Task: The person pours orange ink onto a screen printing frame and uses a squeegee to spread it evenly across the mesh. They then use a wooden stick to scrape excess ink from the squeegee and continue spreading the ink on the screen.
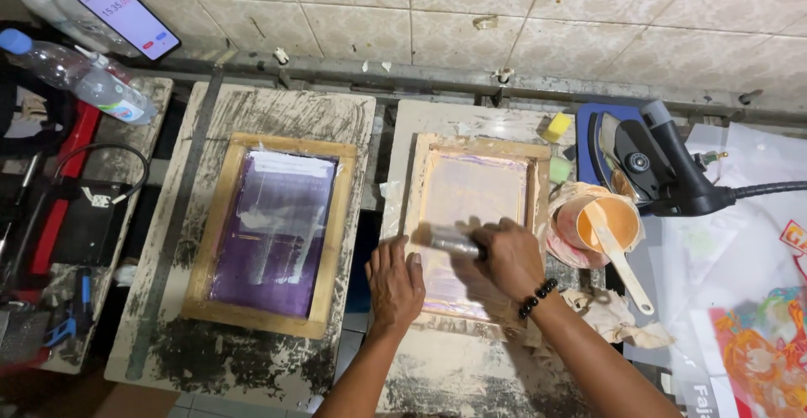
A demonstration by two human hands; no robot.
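Two wooden printing frames lie on stained boards. The right frame [538, 184] holds a pale pink-orange screen. My right hand [508, 258], with a black bead bracelet at the wrist, grips a blurred squeegee [450, 240] across that screen. My left hand [395, 282] rests flat with its fingers together on the frame's lower left edge. The left frame [220, 216] has a purple screen and nobody touches it.
A cup of orange ink with a white spatula [607, 229] stands right of the frame, with rags below. A black heat tool [664, 161], yellow sponge [555, 126], printed sheets [756, 342], water bottle [80, 73], phone [128, 16] and tiled wall surround the boards.
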